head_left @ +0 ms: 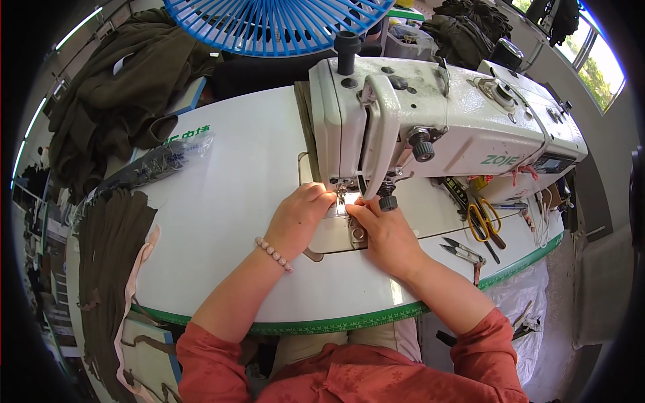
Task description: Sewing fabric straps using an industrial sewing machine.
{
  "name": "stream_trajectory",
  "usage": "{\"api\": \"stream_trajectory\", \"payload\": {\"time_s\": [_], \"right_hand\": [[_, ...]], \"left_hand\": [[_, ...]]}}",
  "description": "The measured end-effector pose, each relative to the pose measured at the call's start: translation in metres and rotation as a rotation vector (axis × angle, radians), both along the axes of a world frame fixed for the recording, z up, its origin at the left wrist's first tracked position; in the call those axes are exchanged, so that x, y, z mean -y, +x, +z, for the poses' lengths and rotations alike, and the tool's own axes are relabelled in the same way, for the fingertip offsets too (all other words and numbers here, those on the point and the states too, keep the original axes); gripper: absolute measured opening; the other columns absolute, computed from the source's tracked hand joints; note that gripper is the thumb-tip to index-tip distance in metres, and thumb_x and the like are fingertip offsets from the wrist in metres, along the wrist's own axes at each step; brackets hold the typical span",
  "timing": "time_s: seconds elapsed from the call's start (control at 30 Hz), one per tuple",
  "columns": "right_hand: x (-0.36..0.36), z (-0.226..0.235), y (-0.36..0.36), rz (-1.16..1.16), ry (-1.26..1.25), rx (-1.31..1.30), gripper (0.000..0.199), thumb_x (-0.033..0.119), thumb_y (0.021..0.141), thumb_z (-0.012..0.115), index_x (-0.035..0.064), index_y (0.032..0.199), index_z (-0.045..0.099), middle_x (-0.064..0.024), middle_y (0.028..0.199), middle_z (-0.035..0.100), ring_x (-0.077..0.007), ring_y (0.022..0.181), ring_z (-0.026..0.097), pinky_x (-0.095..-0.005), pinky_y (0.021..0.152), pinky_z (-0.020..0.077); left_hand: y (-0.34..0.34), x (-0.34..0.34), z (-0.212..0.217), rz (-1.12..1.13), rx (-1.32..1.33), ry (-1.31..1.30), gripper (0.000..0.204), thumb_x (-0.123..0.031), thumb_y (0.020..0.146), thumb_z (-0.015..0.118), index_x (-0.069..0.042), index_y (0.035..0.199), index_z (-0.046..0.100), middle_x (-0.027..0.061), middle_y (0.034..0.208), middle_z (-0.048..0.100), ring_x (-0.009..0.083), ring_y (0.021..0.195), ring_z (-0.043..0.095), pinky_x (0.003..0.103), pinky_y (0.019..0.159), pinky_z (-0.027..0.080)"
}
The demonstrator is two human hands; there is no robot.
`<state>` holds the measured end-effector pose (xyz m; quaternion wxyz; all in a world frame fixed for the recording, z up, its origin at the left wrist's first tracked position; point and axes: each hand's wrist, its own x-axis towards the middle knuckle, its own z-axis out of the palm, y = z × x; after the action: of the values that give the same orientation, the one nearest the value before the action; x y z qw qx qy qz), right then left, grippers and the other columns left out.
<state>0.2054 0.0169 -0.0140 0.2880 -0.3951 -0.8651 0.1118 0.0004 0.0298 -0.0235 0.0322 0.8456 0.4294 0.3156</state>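
A white sewing machine (430, 121) stands on a white table (228, 221) with a green front edge. My left hand (301, 218) rests on the metal plate just left of the needle (341, 196), fingers bent toward it; a bead bracelet (273, 253) circles its wrist. My right hand (381, 232) is just right of the needle, fingertips pinched together under the presser foot. Whatever they pinch is too small to make out. The two hands nearly touch at the needle.
Yellow-handled scissors (482, 221) and small snips (462, 252) lie on the table's right. Dark olive cloth (107, 269) hangs off the left edge, more olive garments (121, 94) are piled at the back left. A blue fan guard (275, 23) is at the top.
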Motion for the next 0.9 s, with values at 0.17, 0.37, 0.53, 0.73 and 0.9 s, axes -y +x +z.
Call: {"api": "stream_trajectory", "payload": {"time_s": [0.17,0.37,0.53,0.73,0.9], "right_hand": [[0.000,0.002,-0.001,0.009,-0.014,-0.022,0.044,-0.009,0.072,0.056,0.0047,0.113,0.058,-0.0140,0.105,0.057,-0.0364,0.094,0.054,-0.0430,0.083,0.0448],[0.007,0.010,-0.002,0.014,-0.012,-0.063,0.043,-0.011,0.071,0.056,0.0047,0.111,0.059,-0.0139,0.105,0.057,-0.0362,0.095,0.055,-0.0428,0.083,0.0457],[0.022,0.016,-0.003,0.002,-0.039,-0.185,0.037,-0.010,0.072,0.058,0.0034,0.106,0.061,-0.0138,0.104,0.058,-0.0356,0.097,0.056,-0.0426,0.083,0.0465],[0.063,0.031,0.004,0.002,-0.022,-0.162,0.033,-0.008,0.073,0.061,0.0030,0.104,0.062,-0.0138,0.106,0.058,-0.0353,0.100,0.055,-0.0414,0.085,0.0468],[0.134,0.078,-0.008,0.242,-0.038,-0.103,0.040,-0.005,0.073,0.063,0.0052,0.112,0.060,-0.0119,0.113,0.059,-0.0355,0.107,0.055,-0.0411,0.094,0.0433]], "left_hand": [[-0.004,-0.001,-0.001,0.012,-0.013,-0.003,0.018,-0.001,0.079,0.057,-0.005,0.096,0.056,0.0050,0.098,0.055,0.0225,0.100,0.056,0.032,0.083,0.052],[-0.001,0.001,-0.001,0.107,-0.060,0.000,0.016,-0.001,0.079,0.057,-0.006,0.095,0.055,0.0060,0.102,0.054,0.0231,0.099,0.055,0.031,0.085,0.051],[-0.007,0.016,0.005,0.114,-0.019,0.049,0.007,-0.005,0.083,0.059,-0.004,0.090,0.059,0.0073,0.092,0.057,0.0255,0.090,0.057,0.034,0.080,0.050],[-0.027,0.110,0.062,0.116,-0.001,-0.161,0.005,-0.006,0.084,0.060,-0.003,0.084,0.064,0.0080,0.083,0.062,0.0271,0.081,0.060,0.034,0.073,0.050],[-0.038,0.254,0.110,0.038,0.348,-0.629,0.003,-0.002,0.083,0.065,-0.002,0.084,0.067,0.0081,0.085,0.068,0.0187,0.076,0.065,0.028,0.069,0.050]]}}
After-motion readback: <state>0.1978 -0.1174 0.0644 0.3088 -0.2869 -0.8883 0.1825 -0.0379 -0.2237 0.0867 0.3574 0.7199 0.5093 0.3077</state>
